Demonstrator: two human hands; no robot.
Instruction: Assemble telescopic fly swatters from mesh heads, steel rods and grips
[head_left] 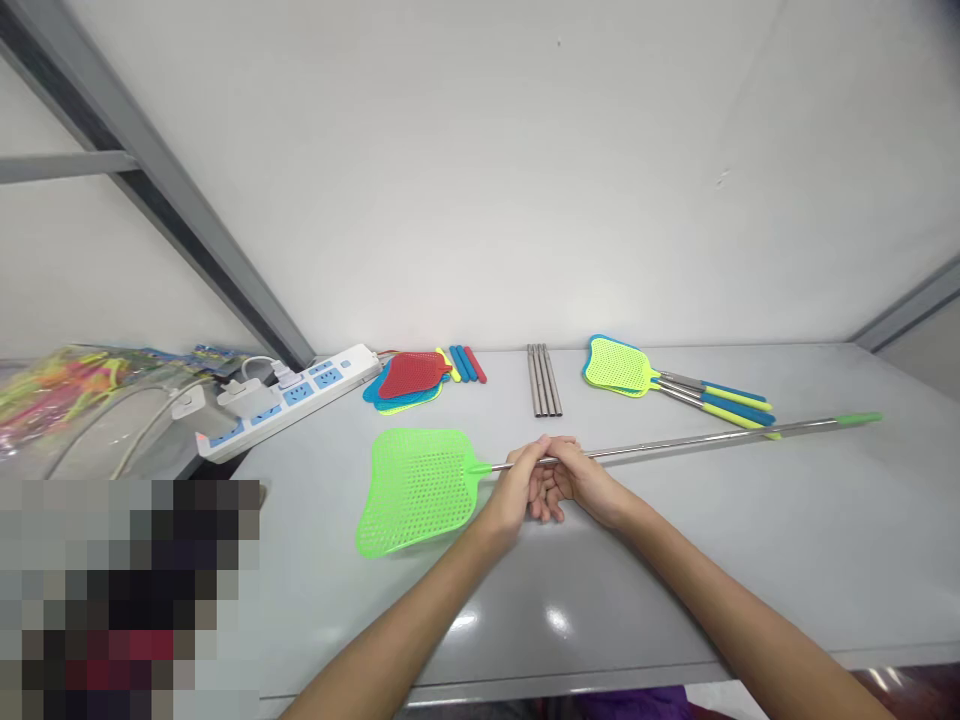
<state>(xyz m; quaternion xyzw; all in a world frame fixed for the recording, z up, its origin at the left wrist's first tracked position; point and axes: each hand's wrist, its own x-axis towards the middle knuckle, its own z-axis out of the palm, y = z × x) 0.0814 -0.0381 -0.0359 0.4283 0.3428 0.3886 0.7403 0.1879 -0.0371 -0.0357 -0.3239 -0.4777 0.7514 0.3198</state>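
Note:
A green fly swatter (417,489) lies across the grey table (750,560), its mesh head at the left. Its long metal rod (697,440) is extended to the right and ends in a green grip (859,418). My left hand (519,490) grips the rod just right of the head. My right hand (581,478) grips the rod right beside it, the two hands touching.
At the back of the table lie a stack of red, blue and green swatter heads (409,379), coloured grips (465,363), several metal rods (543,379) and assembled swatters (660,382). A white power strip (289,397) sits back left. A bag of coloured items (67,385) is at far left.

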